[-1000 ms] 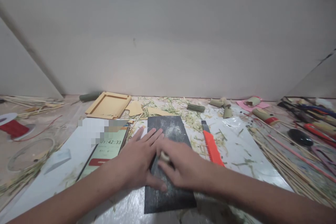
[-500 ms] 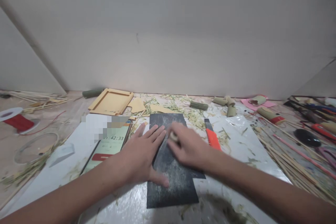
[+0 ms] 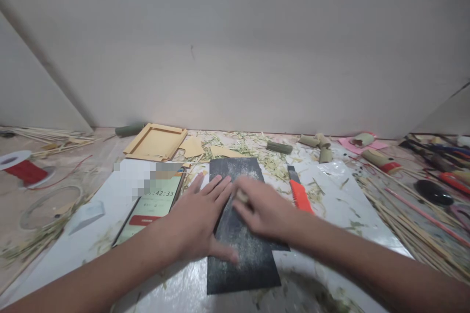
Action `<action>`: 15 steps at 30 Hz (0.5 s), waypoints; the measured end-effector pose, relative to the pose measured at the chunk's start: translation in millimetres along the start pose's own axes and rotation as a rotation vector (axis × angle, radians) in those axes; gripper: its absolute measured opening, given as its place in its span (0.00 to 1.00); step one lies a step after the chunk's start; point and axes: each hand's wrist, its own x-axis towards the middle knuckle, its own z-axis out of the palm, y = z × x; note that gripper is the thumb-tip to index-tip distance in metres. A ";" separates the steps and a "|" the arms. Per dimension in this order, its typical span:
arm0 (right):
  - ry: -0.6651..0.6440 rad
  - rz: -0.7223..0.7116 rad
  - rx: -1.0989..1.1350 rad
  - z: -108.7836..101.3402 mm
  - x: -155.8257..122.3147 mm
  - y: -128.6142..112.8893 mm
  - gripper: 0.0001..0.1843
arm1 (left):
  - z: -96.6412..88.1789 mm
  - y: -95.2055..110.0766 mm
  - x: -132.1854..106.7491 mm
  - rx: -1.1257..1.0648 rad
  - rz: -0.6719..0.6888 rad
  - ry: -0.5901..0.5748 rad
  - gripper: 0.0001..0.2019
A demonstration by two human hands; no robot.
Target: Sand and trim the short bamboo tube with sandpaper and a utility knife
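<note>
My right hand (image 3: pixel 262 208) is curled, fingers bent and thumb tucked in, around a small pale piece (image 3: pixel 241 196) over a dark, scuffed sheet (image 3: pixel 246 264). The piece is mostly hidden by my fingers (a blur, too, so I cannot tell its full shape), and it sits over the upper middle of the sheet, just beside the fingertips of my other hand. That left hand (image 3: pixel 198 222) lies palm down across the sheet's left edge, fingers spread and thumb stretched out toward me, gripping nothing that shows. A corner of another dark piece (image 3: pixel 282 246) juts out on the right, below my right wrist.

Beside my left hand, a phone (image 3: pixel 159 200) shows figures ending in 42:33, its top masked by blocks. On the other side lies a tool with an orange-red handle (image 3: pixel 301 196), its lower end hidden behind my forearm. Both rest on a white sheet (image 3: pixel 341 220) flecked with shavings.

Toward the wall (image 3: pixel 235 68), a shallow yellowish tray (image 3: pixel 157 143) leans beside a green tube (image 3: pixel 128 130), while more shavings (image 3: pixel 238 144) litter the surface. A spool of red thread (image 3: pixel 27 171) lies at far left; thin sticks (image 3: pixel 407 234) and a black oval object (image 3: pixel 433 192) lie at right.
</note>
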 end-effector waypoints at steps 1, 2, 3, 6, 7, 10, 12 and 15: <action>0.058 0.045 -0.020 -0.4 1.1 2.1 0.05 | -0.1 0.3 0.2 0.003 -0.008 0.002 0.60; 0.092 0.065 -0.032 -0.4 1.5 2.9 0.05 | -0.1 0.4 0.5 0.005 -0.013 0.005 0.60; 0.092 0.061 -0.032 0.3 1.2 2.0 0.05 | -0.1 0.4 0.6 0.005 -0.011 0.007 0.58; -0.118 -0.101 0.046 3.9 -2.0 -5.9 0.05 | -0.3 -0.1 0.9 0.002 0.009 -0.002 0.52; -0.166 -0.134 0.058 4.5 -2.2 -7.2 0.04 | -0.4 -0.3 0.9 0.000 0.010 -0.011 0.52; 0.025 -0.011 -0.021 2.8 1.2 -2.6 0.05 | -0.6 -0.7 1.0 -0.003 -0.011 -0.008 0.59; 0.097 0.041 -0.049 2.0 2.3 -0.1 0.05 | 0.1 -1.3 1.0 -0.003 -0.014 0.000 0.61; -0.052 -0.054 0.024 4.1 -2.0 -5.8 0.04 | 1.9 -2.4 0.5 -0.003 0.012 0.007 0.56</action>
